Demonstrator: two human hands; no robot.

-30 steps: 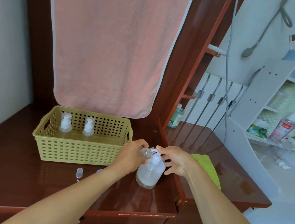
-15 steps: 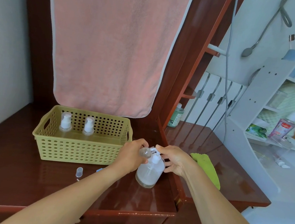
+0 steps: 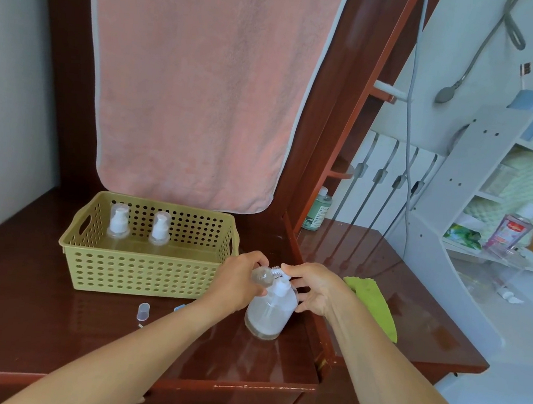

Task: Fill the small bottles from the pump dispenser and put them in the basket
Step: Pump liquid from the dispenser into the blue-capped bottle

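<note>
A clear pump dispenser [image 3: 268,314] with a white pump head stands on the dark red table [image 3: 54,328]. My left hand [image 3: 235,283] grips a small clear bottle [image 3: 262,276], tipped with its mouth toward the dispenser's nozzle. My right hand [image 3: 314,288] rests on the pump head, thumb and fingers curled round it. Two small bottles [image 3: 118,224] [image 3: 159,228] with white pumps under clear caps stand upright in the yellow-green perforated basket [image 3: 142,274], at its back left.
A small clear cap [image 3: 143,311] and a blue piece [image 3: 179,307] lie on the table before the basket. A green cloth [image 3: 375,303] lies right of my right hand. A pink towel [image 3: 198,83] hangs behind. A white shelf [image 3: 484,201] holds bottles at right.
</note>
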